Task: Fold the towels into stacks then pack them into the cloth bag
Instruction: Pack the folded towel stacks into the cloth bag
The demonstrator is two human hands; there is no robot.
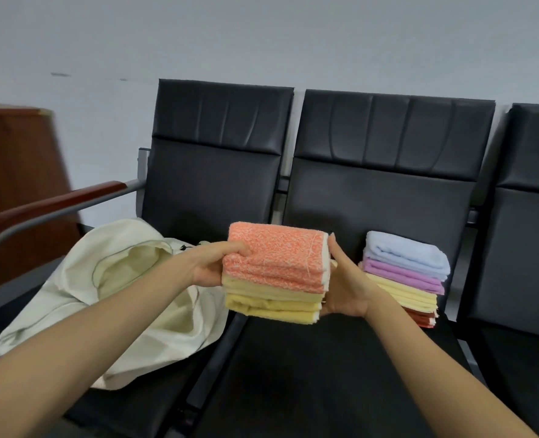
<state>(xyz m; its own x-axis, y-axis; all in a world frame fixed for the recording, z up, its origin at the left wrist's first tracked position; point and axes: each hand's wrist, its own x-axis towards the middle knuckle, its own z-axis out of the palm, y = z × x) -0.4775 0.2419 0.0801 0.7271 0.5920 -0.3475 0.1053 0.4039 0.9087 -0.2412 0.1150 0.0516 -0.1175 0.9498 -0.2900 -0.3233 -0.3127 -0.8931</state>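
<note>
A stack of folded towels (276, 273), orange on top and yellow below, hangs in the air above the middle black seat (309, 368). My left hand (213, 265) grips its left end, thumb on top. My right hand (345, 281) clasps its right end, thumb up along the side. A cream cloth bag (129, 298) lies slumped on the left seat with its mouth open toward the stack. A second folded stack (407, 276), with blue, purple, yellow and red towels, rests on the middle seat at the back right.
The row of black padded seats (217, 172) stands against a pale wall. A metal armrest with a wooden top (56, 203) runs along the left side. A brown wooden cabinet (18, 172) is at the far left. Another seat (524, 248) is at the right.
</note>
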